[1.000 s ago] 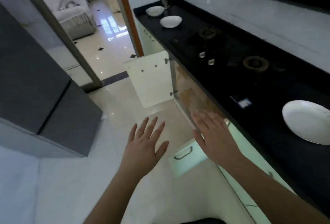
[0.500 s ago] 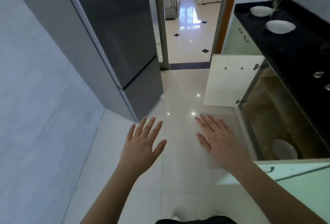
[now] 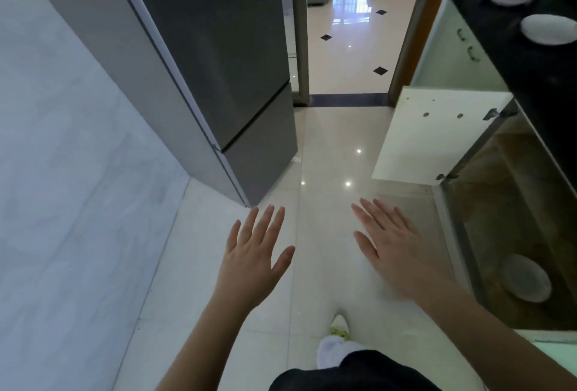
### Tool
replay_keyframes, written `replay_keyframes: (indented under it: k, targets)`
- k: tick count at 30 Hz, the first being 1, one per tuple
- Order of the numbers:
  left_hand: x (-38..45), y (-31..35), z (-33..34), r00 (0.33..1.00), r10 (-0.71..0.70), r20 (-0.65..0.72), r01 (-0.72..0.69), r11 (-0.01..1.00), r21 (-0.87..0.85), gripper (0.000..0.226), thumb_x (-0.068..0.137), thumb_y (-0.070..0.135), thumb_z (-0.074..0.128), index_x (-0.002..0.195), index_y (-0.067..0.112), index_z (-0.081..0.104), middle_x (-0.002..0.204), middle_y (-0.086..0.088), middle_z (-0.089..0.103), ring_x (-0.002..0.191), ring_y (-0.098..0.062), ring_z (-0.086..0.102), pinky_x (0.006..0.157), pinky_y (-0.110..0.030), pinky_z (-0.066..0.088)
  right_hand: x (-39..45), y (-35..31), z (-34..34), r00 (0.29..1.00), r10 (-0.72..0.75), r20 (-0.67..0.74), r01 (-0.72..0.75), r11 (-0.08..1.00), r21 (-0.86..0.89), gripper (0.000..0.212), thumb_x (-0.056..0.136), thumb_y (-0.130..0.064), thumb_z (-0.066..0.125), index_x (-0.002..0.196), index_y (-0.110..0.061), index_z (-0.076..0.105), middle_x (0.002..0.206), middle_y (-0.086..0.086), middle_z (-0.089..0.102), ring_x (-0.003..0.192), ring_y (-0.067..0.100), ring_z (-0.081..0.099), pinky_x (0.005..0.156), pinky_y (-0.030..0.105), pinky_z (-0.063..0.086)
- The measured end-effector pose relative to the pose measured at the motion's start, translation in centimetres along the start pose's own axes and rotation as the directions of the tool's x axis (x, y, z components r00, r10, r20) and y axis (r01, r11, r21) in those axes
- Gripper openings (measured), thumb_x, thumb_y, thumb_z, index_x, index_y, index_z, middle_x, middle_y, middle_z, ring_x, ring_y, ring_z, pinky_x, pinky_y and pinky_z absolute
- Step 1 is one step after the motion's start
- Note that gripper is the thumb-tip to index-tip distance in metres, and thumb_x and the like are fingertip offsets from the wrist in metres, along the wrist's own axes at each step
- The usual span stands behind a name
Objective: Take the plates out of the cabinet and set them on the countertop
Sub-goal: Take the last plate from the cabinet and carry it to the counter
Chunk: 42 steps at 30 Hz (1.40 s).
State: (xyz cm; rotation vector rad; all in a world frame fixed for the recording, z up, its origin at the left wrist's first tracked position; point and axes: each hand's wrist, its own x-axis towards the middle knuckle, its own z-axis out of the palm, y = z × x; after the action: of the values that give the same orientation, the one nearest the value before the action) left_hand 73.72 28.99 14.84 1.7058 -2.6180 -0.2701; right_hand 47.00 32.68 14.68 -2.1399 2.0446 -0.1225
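White and round, a plate (image 3: 524, 278) is seen inside the open cabinet (image 3: 512, 234), at four o'clock from the right hand (image 3: 396, 250). Both hands are held flat over the floor (image 3: 327, 156), fingers spread apart, nothing held. The left hand (image 3: 253, 256) is at nine o'clock from the right. Two bowls (image 3: 549, 28) are set on the black desk (image 3: 530, 72).

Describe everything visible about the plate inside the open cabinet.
The plate is round, plain white and looks ceramic, dimmed by the cabinet's shadow. It lies near the front of the brown cabinet floor, behind the metal frame post. Nothing is stacked on it, and neither hand touches it; the right hand hovers outside, fingers spread.
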Motion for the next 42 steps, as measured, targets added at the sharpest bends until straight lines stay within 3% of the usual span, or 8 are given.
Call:
replay_keyframes:
  k: [5,11,20,27,32,36,39,42]
  targets:
    - [8.1,1.4,-0.7,0.997,0.082,0.007,-0.082,0.996,0.046,0.068,0.094,0.07,0.002,0.149,0.04,-0.024,0.164,0.012,-0.011,0.148,-0.014,-0.023,0.119,-0.038,-0.014,5.2,3.6,-0.7,0.998,0.058,-0.012,-0.057,0.998,0.022,0.06,0.099,-0.048,0.018,0.146,-0.019,0.041,0.151,0.004,0.044,0.142,0.024,0.035,0.117,0.042,0.018]
    - [15.4,2.4,-1.8,0.991,0.129,0.019,-0.129,0.991,0.019,0.069,0.094,0.068,0.004,0.155,0.037,-0.008,0.166,0.01,0.002,0.151,-0.014,-0.013,0.123,-0.037,-0.004,11.4,6.0,-2.5,0.989,0.142,-0.034,-0.142,0.99,0.027,0.062,0.098,-0.048,0.012,0.149,-0.02,0.036,0.154,0.004,0.039,0.145,0.024,0.029,0.12,0.044,0.013]
    - [26.9,2.1,-3.1,0.966,0.259,0.029,-0.26,0.964,0.058,0.077,0.087,0.072,-0.014,0.155,0.039,-0.002,0.166,0.01,-0.003,0.15,-0.014,-0.018,0.122,-0.041,-0.01,18.5,8.0,-3.4,0.963,0.255,-0.085,-0.249,0.966,0.073,0.063,0.098,-0.052,0.01,0.153,-0.025,0.025,0.16,0.001,0.026,0.149,0.021,0.014,0.118,0.038,-0.005]
    - [37.7,0.3,-5.2,0.899,0.436,0.043,-0.438,0.893,0.105,0.072,0.089,0.069,-0.014,0.154,0.038,-0.009,0.162,0.01,-0.021,0.143,-0.012,-0.034,0.119,-0.048,-0.018,24.0,9.0,-3.6,0.892,0.44,-0.105,-0.433,0.897,0.083,0.068,0.094,-0.057,0.001,0.154,-0.028,0.016,0.163,-0.003,0.014,0.15,0.019,0.004,0.116,0.035,-0.013]
    - [44.2,1.7,-6.6,0.774,0.621,0.123,-0.632,0.771,0.078,0.079,0.084,0.071,-0.02,0.154,0.038,-0.009,0.163,0.01,-0.019,0.146,-0.016,-0.029,0.121,-0.048,-0.008,25.3,10.3,-3.4,0.787,0.605,-0.121,-0.594,0.796,0.117,0.069,0.095,-0.057,-0.001,0.154,-0.026,0.016,0.163,-0.001,0.014,0.15,0.018,0.004,0.117,0.035,-0.011]
    - [47.4,5.6,-6.1,0.655,0.74,0.15,-0.754,0.652,0.076,0.078,0.085,0.071,-0.018,0.154,0.037,-0.009,0.162,0.009,-0.019,0.146,-0.017,-0.028,0.121,-0.047,-0.012,23.8,11.6,-4.0,0.659,0.736,-0.151,-0.732,0.675,0.097,0.064,0.098,-0.053,0.005,0.152,-0.024,0.024,0.16,0.0,0.026,0.148,0.019,0.016,0.115,0.035,-0.005]
    - [48.4,9.9,-5.1,0.537,0.838,0.1,-0.844,0.532,0.07,0.071,0.095,0.068,0.0,0.156,0.032,0.009,0.164,0.006,-0.007,0.15,-0.02,-0.016,0.12,-0.045,-0.012,21.7,13.0,-4.1,0.542,0.826,-0.156,-0.822,0.56,0.107,0.056,0.101,-0.05,0.014,0.15,-0.025,0.024,0.159,-0.001,0.029,0.147,0.019,0.019,0.114,0.034,-0.007]
    - [48.8,14.7,-3.6,0.403,0.91,0.092,-0.915,0.399,0.059,0.065,0.099,0.061,0.014,0.155,0.029,0.021,0.166,0.002,0.01,0.152,-0.022,-0.005,0.121,-0.042,-0.009,19.0,14.8,-4.0,0.432,0.883,-0.182,-0.878,0.458,0.141,0.058,0.101,-0.049,0.014,0.151,-0.021,0.027,0.158,0.002,0.031,0.147,0.02,0.022,0.117,0.035,0.002]
